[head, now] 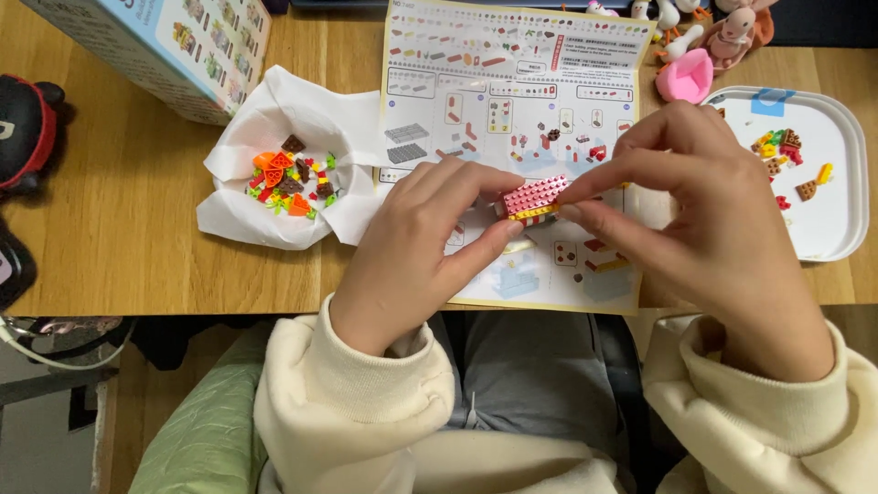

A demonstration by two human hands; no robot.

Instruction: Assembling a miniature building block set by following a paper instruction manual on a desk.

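Note:
A small brick assembly (532, 198), pink on top with a yellow and white striped edge, is pinched between both hands above the instruction sheet (512, 101). My left hand (416, 252) grips its left end with thumb and fingers. My right hand (713, 229) holds the right end, fingertips pressing on the pink top. Both cream sleeves show at the bottom.
A white tissue (274, 119) at the left holds several small orange, green and brown bricks (291, 181). A white tray (837, 183) at the right carries a few loose bricks. A pink toy piece (686, 78) and figures lie behind it, a cardboard box (174, 46) at top left.

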